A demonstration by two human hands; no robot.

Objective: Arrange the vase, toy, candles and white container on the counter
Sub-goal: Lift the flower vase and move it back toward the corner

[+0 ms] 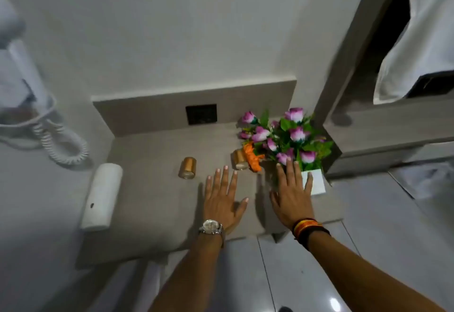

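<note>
Grey counter (152, 203) carries both hands, fingers spread flat and holding nothing. Beyond the left hand (224, 198) stand two gold candles (187, 168); the right hand (292, 196) overlaps the white vase (318, 181), orange toy (253, 158) just past it. Well left of the left hand stands the white container (102, 196).

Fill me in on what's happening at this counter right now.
A person is reaching over a grey counter with both hands open and flat, holding nothing. The left hand, watch on its wrist, hovers near two gold candles. The right hand is in front of the white vase of purple flowers, with an orange toy beside it. A white container lies at the counter's left edge.
</note>
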